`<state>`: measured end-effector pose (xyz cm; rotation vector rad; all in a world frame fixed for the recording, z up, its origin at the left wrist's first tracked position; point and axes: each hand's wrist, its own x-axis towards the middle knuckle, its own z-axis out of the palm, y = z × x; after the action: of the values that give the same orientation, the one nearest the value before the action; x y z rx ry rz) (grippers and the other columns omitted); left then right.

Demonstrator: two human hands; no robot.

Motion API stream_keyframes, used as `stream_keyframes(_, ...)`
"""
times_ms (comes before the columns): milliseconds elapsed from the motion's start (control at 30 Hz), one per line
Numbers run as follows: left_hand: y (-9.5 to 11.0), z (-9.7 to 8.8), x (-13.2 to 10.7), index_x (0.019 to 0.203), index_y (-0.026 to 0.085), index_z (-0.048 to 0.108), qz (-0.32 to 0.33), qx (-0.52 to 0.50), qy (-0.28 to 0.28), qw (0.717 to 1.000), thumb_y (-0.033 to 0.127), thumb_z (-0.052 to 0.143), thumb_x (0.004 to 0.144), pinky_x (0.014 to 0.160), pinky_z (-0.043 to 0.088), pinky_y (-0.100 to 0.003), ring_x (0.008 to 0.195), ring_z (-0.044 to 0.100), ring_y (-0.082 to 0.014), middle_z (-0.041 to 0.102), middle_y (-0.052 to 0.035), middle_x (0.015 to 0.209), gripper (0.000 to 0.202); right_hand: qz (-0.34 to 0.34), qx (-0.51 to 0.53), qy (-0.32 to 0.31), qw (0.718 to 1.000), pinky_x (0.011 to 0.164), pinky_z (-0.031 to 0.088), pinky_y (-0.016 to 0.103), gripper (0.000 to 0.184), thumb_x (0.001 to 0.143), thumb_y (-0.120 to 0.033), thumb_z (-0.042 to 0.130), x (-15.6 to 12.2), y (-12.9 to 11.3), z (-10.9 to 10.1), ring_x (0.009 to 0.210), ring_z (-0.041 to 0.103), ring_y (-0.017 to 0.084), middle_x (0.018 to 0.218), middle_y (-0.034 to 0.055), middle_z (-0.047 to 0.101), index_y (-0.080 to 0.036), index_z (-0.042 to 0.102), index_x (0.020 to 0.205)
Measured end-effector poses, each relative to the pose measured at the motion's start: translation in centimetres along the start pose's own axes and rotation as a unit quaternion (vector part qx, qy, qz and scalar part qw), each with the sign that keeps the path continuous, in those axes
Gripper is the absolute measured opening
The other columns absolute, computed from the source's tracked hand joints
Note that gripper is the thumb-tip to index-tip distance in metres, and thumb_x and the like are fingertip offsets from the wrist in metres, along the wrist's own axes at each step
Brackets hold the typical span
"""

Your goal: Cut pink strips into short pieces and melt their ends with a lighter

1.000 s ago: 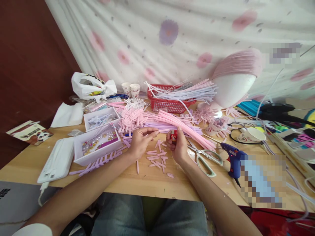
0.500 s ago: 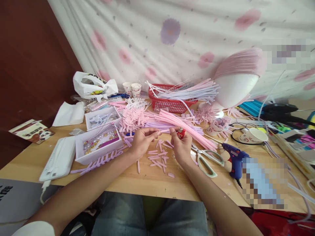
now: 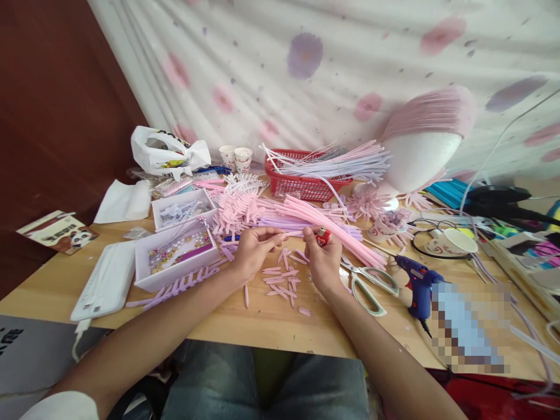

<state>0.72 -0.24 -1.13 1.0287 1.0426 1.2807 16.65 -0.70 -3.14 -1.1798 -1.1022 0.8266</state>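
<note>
My left hand (image 3: 258, 249) pinches one end of a short pink chenille stem (image 3: 294, 233) between thumb and fingertips. The stem's other end reaches the thumb of my right hand (image 3: 322, 256). Curled inside that right hand is a red lighter (image 3: 322, 235), its metal top pointing up. Under and between my hands lie several short pink cut pieces (image 3: 282, 280) with pointed ends. A bundle of long pink stems (image 3: 336, 230) and purple ones rests just beyond. Scissors with pale green handles (image 3: 371, 291) lie right of my right hand.
Left stand white boxes (image 3: 175, 274) of beads and a power bank (image 3: 105, 280). Behind are a red basket (image 3: 306, 188) of stems and a white foam head (image 3: 420, 157). To the right sit a blue glue gun (image 3: 417, 280) and a paper cup (image 3: 450, 242).
My hands, the pink stem and the lighter stay almost in place. The view has shifted very slightly.
</note>
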Motion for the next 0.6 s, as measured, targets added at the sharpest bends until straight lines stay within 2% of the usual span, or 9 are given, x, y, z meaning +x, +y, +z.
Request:
stream_keyframes(100, -0.1, -0.1, 0.2, 0.076, 0.018, 0.079, -0.001, -0.011, 0.009, 1.0, 0.038, 0.088, 0.06, 0.061, 0.049, -0.025, 0.066, 0.062, -0.0133, 0.074, -0.0047, 0.074, 0.028, 0.027, 0.036, 0.013, 0.999, 0.046, 0.022, 0.026, 0.046, 0.085, -0.062, 0.066, 0.0, -0.5, 0.1, 0.049, 0.026, 0.009, 0.056, -0.0065, 0.035, -0.022, 0.049, 0.07)
stream_keyframes(200, -0.1, -0.2, 0.2, 0.076, 0.018, 0.079, 0.0, -0.026, 0.015, 1.0, 0.038, 0.089, 0.058, 0.062, 0.05, -0.024, 0.067, 0.061, -0.0127, 0.074, -0.0041, 0.075, 0.028, 0.09, 0.087, -0.05, 0.991, 0.043, 0.015, 0.026, 0.051, 0.089, -0.068, 0.052, -0.2, -1.0, 0.1, 0.046, 0.022, 0.009, 0.057, -0.0048, 0.035, -0.022, 0.048, 0.068)
stream_keyframes(333, 0.1, 0.0, 0.2, 0.073, 0.019, 0.079, 0.001, -0.035, 0.014, 0.999, 0.038, 0.09, 0.056, 0.063, 0.051, -0.025, 0.067, 0.06, -0.0123, 0.073, -0.0035, 0.075, 0.029, 0.153, 0.106, -0.119, 0.975, 0.043, 0.011, 0.026, 0.046, 0.088, -0.059, 0.049, -0.3, -1.4, 0.1, 0.044, 0.02, 0.008, 0.055, -0.0031, 0.036, -0.021, 0.048, 0.061)
stream_keyframes(600, -0.2, 0.0, 0.0, 0.073, 0.019, 0.079, 0.003, -0.022, 0.013, 1.0, 0.039, 0.091, 0.054, 0.064, 0.051, -0.025, 0.07, 0.061, -0.0131, 0.074, -0.0036, 0.076, 0.03, 0.202, 0.116, -0.13, 0.964, 0.042, 0.009, 0.025, 0.034, 0.08, -0.046, 0.049, -0.4, -1.9, -0.1, 0.043, 0.018, 0.008, 0.051, -0.0036, 0.034, -0.02, 0.05, 0.059)
